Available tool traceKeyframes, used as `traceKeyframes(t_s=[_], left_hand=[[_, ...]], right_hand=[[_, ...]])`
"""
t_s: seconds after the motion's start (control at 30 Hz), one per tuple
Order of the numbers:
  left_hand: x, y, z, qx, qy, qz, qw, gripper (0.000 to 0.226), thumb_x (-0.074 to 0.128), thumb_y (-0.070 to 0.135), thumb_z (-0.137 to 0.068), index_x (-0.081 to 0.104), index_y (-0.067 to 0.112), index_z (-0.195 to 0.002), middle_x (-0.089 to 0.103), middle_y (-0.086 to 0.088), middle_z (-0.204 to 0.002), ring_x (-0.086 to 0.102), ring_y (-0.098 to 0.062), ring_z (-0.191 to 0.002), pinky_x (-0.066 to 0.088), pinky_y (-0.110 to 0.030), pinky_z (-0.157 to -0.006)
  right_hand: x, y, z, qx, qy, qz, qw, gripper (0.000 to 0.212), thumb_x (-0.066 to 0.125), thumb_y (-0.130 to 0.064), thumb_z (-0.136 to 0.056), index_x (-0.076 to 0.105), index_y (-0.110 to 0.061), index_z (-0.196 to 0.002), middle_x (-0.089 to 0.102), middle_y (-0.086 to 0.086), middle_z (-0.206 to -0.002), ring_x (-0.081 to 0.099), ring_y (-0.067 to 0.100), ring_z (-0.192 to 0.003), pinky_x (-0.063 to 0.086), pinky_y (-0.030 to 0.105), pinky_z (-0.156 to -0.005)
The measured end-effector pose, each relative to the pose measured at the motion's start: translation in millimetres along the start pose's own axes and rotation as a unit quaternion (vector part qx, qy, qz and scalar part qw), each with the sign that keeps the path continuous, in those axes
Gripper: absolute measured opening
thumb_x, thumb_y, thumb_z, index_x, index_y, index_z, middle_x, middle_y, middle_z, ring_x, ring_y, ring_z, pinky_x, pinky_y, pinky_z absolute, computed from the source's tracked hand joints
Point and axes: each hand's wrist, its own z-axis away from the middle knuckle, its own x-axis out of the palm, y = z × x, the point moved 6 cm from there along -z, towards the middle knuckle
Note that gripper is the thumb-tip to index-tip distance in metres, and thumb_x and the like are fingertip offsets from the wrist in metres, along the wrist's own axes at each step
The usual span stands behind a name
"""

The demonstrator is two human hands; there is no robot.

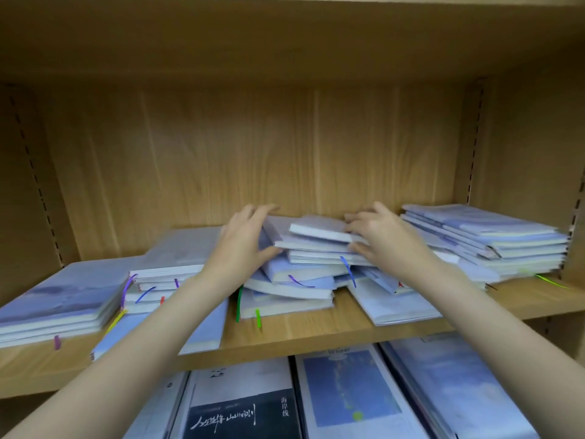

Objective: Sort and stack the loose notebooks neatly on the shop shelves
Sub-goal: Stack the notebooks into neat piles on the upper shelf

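Head view, notebook pile point(304, 267) between both hands' fingers point(354, 226)

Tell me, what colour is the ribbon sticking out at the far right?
Yellow-green ribbon, clearest in the head view.

Both hands point(242, 245) and forearms look bare, with seemingly no sleeves, rings or watch in view.
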Motion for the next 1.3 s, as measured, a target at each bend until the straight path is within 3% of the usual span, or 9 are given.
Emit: traceKeyframes(t_s=[0.1, 0.2, 0.43, 0.6, 0.73, 0.93, 1.03, 1.13, 1.3], left_hand=[[1, 18, -19, 0.122, -0.04, -0.003, 0.992, 0.049, 0.069, 0.015, -0.082, 0.055, 0.022, -0.128, 0.051, 0.002, -0.133, 0.044, -0.019, -0.12, 0.033, -0.03, -0.098], [9, 22, -32, 0.15, -0.074, 0.03, 0.985, 0.03, 0.064, 0.012, -0.086, 0.065, 0.015, -0.116, 0.065, 0.001, -0.117, 0.059, -0.017, -0.108, 0.039, -0.02, -0.091], [-4, 26, -67, 0.094, -0.038, 0.1, 0.99, 0.024, 0.06, 0.012, -0.09, 0.066, 0.014, -0.113, 0.063, 0.009, -0.104, 0.053, 0.002, -0.096, 0.033, -0.006, -0.079], [-6, 21, -70, 0.076, -0.036, 0.095, 0.992, 0.025, 0.061, 0.011, -0.089, 0.067, 0.015, -0.113, 0.066, 0.005, -0.104, 0.053, -0.001, -0.094, 0.032, -0.008, -0.077], [-8, 19, -65, 0.069, -0.037, 0.078, 0.994, 0.027, 0.061, 0.013, -0.089, 0.066, 0.014, -0.116, 0.067, -0.003, -0.115, 0.059, -0.017, -0.108, 0.04, -0.024, -0.09], [-10, 19, -61, 0.066, -0.051, 0.035, 0.996, 0.03, 0.058, 0.011, -0.09, 0.063, 0.015, -0.12, 0.067, -0.005, -0.116, 0.06, -0.02, -0.109, 0.035, -0.016, -0.084], [-9, 13, -53, 0.046, -0.133, 0.054, 0.989, 0.035, 0.061, 0.011, -0.089, 0.061, 0.016, -0.123, 0.065, -0.001, -0.117, 0.059, -0.014, -0.108, 0.034, -0.005, -0.079], [-6, 6, -26, 0.056, -0.191, 0.018, 0.98, 0.041, 0.064, 0.013, -0.087, 0.057, 0.02, -0.127, 0.062, 0.007, -0.116, 0.055, -0.006, -0.102, 0.032, -0.001, -0.073], [-19, -16, 25, -0.051, -0.06, 0.118, 0.99, 0.035, 0.061, 0.002, -0.086, 0.062, 0.014, -0.118, 0.062, 0.006, -0.106, 0.058, -0.009, -0.096, 0.041, -0.01, -0.078]], right_hand=[[-5, -3, 16, -0.026, 0.099, -0.033, 0.994, 0.025, 0.075, -0.015, -0.077, 0.07, -0.007, -0.1, 0.069, 0.007, -0.105, 0.052, 0.028, -0.097, 0.052, 0.039, -0.073], [-18, -13, 38, -0.076, 0.223, -0.072, 0.969, 0.012, 0.071, -0.013, -0.079, 0.068, -0.006, -0.088, 0.069, 0.002, -0.09, 0.054, 0.022, -0.085, 0.051, 0.032, -0.062], [19, -30, 26, -0.09, 0.132, 0.037, 0.986, 0.064, 0.088, 0.002, -0.041, 0.067, 0.001, -0.102, 0.07, 0.013, -0.093, 0.069, 0.026, -0.084, 0.051, 0.029, -0.073], [27, -19, 8, -0.005, -0.03, 0.048, 0.998, 0.011, 0.056, -0.015, -0.09, 0.046, -0.012, -0.089, 0.061, 0.007, -0.093, 0.058, 0.028, -0.094, 0.036, 0.031, -0.064], [32, -4, 6, 0.084, -0.075, -0.023, 0.993, 0.013, 0.049, -0.02, -0.094, 0.053, -0.007, -0.096, 0.063, 0.012, -0.095, 0.058, 0.033, -0.098, 0.045, 0.037, -0.072], [-22, -45, 17, -0.055, 0.129, 0.069, 0.988, 0.023, 0.069, -0.016, -0.069, 0.048, -0.015, -0.059, 0.049, 0.0, -0.042, 0.048, 0.025, -0.033, 0.021, 0.018, -0.039], [-17, -49, 32, -0.052, 0.04, 0.023, 0.998, 0.01, 0.063, -0.026, -0.087, 0.062, -0.016, -0.087, 0.068, 0.004, -0.078, 0.065, 0.028, -0.073, 0.046, 0.032, -0.056], [-2, -36, 47, 0.01, -0.077, -0.102, 0.992, 0.041, 0.059, -0.038, -0.089, 0.055, -0.021, -0.126, 0.062, -0.004, -0.122, 0.055, 0.018, -0.114, 0.042, 0.031, -0.091], [-1, -42, 47, 0.008, -0.057, -0.048, 0.997, 0.035, 0.044, -0.033, -0.098, 0.052, -0.018, -0.128, 0.063, 0.0, -0.121, 0.056, 0.025, -0.11, 0.042, 0.034, -0.088]])
